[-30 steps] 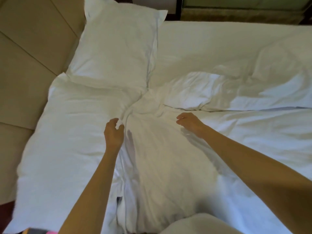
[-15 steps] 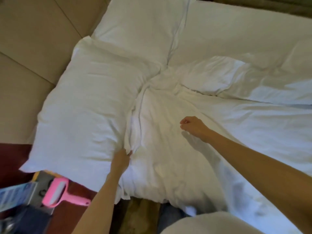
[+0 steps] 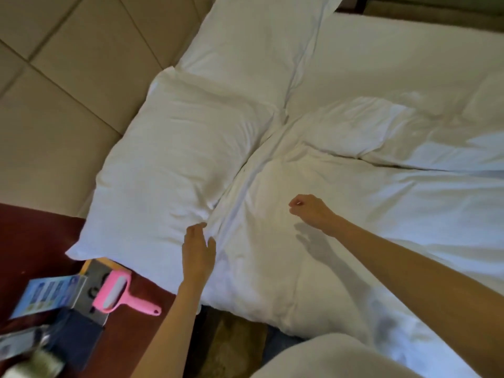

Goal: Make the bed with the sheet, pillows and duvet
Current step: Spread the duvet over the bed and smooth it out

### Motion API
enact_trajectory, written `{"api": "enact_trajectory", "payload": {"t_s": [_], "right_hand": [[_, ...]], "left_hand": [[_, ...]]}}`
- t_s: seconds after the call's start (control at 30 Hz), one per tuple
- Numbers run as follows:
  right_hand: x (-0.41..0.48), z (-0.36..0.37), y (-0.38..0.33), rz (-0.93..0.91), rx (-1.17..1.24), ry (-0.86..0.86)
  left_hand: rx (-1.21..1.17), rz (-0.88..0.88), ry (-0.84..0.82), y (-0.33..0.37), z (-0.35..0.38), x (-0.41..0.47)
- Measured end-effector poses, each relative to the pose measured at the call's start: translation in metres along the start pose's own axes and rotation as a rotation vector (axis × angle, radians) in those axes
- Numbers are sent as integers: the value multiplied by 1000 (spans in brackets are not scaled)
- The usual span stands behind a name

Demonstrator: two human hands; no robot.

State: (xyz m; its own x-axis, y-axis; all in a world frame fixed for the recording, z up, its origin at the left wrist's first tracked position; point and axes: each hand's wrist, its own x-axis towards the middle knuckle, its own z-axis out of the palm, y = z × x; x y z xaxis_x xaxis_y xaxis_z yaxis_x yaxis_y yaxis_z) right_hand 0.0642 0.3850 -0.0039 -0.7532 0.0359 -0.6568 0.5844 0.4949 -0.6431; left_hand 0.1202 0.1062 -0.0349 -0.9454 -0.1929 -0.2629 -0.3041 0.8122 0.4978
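Pillows: two lie side by side along the headboard [image 3: 68, 77] at the left, the near pillow [image 3: 174, 173] touching the far pillow [image 3: 253, 45]; both look placed.
Duvet [image 3: 381, 214]: spread over the right and near part of the bed, with its rumpled top edge butted against the near pillow and creases running across it.
Sheet [image 3: 403, 50]: a flat white stretch at the far right, beyond the duvet's turned-back fold; it appears to be on already.
Left hand [image 3: 197, 252]: your fingers are straight and relaxed, resting where the near pillow meets the duvet and gripping nothing.
Right hand [image 3: 311, 211]: fingers curled in, held just above the duvet with its shadow beneath; nothing shows inside it.
Counter [image 3: 32, 241]: at the near left, carrying a pink lint roller [image 3: 117, 294] and a blue leaflet [image 3: 41, 293], both apart from the bedding.
Done, as I judge it: sheet laid, pillows set, duvet on the bed.
Left to do: you would smooth the bunched top edge, flatten the creases and square the fold. The foot of the bed is out of view.
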Motion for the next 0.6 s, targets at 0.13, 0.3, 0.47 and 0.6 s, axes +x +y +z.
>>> {"api": "enact_trajectory", "payload": {"t_s": [0.13,0.3,0.47,0.6], "right_hand": [[-16,-35,23,56,61,109],[-45,-88,73,142,241,285],[-92,-123,139,207,370,425],[-139,-148,203,218,463,504]], "left_hand": [[-158,177,-82,66,16,17],[-279,341,-214,147,45,21],[-235,513,-316,213,83,-11],[-236,559,-389,257,119,-65]]}}
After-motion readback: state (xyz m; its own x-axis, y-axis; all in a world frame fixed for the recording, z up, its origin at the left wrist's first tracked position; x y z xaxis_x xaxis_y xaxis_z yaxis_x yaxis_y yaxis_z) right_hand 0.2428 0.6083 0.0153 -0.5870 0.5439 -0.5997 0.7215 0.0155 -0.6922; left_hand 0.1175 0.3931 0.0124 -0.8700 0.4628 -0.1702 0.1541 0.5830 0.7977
